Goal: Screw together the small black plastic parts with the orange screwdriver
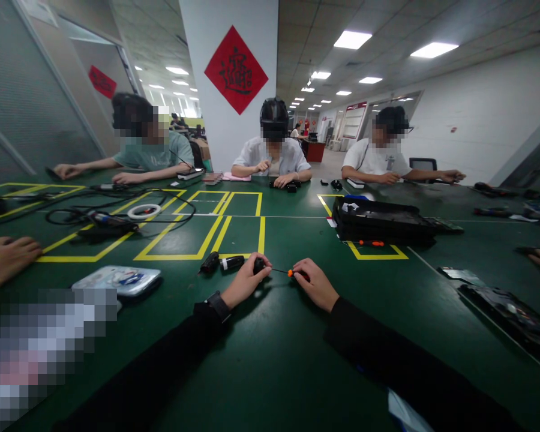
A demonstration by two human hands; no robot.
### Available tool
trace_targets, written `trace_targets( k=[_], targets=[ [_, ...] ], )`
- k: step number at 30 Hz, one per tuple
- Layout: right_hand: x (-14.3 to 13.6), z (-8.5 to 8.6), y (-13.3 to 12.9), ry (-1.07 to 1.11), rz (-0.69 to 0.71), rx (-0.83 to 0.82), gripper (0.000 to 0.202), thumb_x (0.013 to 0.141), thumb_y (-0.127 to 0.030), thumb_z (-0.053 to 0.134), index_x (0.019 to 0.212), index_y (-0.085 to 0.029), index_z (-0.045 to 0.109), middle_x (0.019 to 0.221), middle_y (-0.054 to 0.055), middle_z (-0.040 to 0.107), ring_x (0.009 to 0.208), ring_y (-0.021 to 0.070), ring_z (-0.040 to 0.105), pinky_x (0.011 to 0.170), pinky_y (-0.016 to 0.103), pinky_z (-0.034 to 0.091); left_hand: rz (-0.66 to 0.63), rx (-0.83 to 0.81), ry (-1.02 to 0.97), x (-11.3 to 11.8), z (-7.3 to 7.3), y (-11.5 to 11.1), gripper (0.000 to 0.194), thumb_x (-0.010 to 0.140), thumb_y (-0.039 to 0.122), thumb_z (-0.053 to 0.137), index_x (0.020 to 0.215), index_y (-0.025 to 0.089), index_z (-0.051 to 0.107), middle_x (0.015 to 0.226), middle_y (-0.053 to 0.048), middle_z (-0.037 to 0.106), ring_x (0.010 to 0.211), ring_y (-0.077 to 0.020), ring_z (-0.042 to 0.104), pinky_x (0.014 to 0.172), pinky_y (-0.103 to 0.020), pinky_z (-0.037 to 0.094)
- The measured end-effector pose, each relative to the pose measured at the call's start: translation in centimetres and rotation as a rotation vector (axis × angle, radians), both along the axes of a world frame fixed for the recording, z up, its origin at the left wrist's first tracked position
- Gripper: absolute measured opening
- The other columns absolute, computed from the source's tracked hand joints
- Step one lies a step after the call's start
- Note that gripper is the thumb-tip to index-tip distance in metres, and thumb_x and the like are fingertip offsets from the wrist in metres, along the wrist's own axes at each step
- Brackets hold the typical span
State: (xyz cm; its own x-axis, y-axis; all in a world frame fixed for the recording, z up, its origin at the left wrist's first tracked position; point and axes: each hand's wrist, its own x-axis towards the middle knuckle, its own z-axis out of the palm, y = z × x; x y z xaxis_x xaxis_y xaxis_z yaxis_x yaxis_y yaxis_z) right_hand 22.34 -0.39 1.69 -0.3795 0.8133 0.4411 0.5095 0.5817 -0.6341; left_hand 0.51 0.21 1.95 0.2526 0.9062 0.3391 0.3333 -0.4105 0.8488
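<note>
My left hand [243,283] is closed around a small black part [259,264], whose details are too small to make out. Opposite it, my right hand [317,284] grips the handle of a screwdriver [290,273] with an orange collar. The thin shaft points left and its tip reaches the black part; whether it sits in a screw I cannot tell. Just left of my left hand lie a black cylindrical piece [209,263] and a white-and-black cylindrical piece [232,263] on the green table [270,372].
Black trays [378,219] are stacked at the right, with an orange screwdriver [371,243] before them. An opened device [513,315] lies far right. At left are a clear case [117,280], black cables [94,219] and a white ring [144,212]. Several co-workers sit around.
</note>
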Motion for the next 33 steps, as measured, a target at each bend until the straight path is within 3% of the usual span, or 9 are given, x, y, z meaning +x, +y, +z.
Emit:
trace_targets(
  k=[7, 14, 17, 28, 33],
  targets=[
    [0.05, -0.09, -0.21, 0.01, -0.052, -0.017, 0.015, 0.075, -0.017, 0.057, 0.09, -0.018, 0.054, 0.089, 0.003, 0.054, 0.082, 0.0158, 0.051, 0.076, 0.031, 0.042, -0.046, -0.031, -0.024, 0.08, 0.46, -0.28, 0.036, 0.081, 0.027, 0.05, 0.115, 0.021, 0.045, 0.093, -0.003, 0.057, 0.085, -0.0143, 0.054, 0.083, -0.031, 0.041],
    [0.06, -0.08, 0.04, -0.075, -0.053, -0.023, 0.014, 0.085, -0.021, 0.046, 0.09, -0.017, 0.059, 0.089, 0.005, 0.057, 0.087, 0.0166, 0.05, 0.081, 0.032, 0.039, -0.022, -0.011, 0.026, -0.07, 0.13, -0.01, 0.019, 0.079, 0.032, 0.053, 0.093, 0.018, 0.053, 0.093, -0.003, 0.058, 0.089, -0.0165, 0.053, 0.085, -0.033, 0.04],
    [0.06, -0.02, 0.14, -0.066, -0.031, -0.013, 0.018, 0.086, -0.019, 0.043, 0.086, -0.017, 0.061, 0.088, 0.005, 0.057, 0.088, 0.0162, 0.05, 0.082, 0.032, 0.039, -0.022, 0.002, 0.015, -0.03, -0.03, 0.07, 0.019, 0.08, 0.031, 0.051, 0.093, 0.018, 0.051, 0.094, -0.003, 0.057, 0.09, -0.016, 0.052, 0.086, -0.032, 0.038],
    [0.18, 0.0, -0.29, 0.003, -0.041, -0.028, 0.016, 0.075, -0.02, 0.059, 0.09, -0.018, 0.059, 0.089, 0.004, 0.057, 0.085, 0.0162, 0.052, 0.078, 0.032, 0.042, -0.026, -0.007, 0.024, 0.03, 0.17, -0.02, 0.017, 0.08, 0.03, 0.05, 0.093, 0.019, 0.049, 0.094, -0.002, 0.056, 0.09, -0.0157, 0.052, 0.086, -0.031, 0.038],
    [0.01, 0.02, -0.03, -0.051, -0.064, -0.012, 0.013, 0.082, -0.025, 0.052, 0.088, -0.017, 0.061, 0.086, 0.005, 0.058, 0.085, 0.017, 0.05, 0.078, 0.032, 0.04, -0.024, 0.0, 0.023, 0.13, 0.26, -0.07, 0.016, 0.08, 0.029, 0.05, 0.092, 0.019, 0.05, 0.092, -0.002, 0.056, 0.089, -0.0155, 0.052, 0.085, -0.031, 0.039]
  ],
)
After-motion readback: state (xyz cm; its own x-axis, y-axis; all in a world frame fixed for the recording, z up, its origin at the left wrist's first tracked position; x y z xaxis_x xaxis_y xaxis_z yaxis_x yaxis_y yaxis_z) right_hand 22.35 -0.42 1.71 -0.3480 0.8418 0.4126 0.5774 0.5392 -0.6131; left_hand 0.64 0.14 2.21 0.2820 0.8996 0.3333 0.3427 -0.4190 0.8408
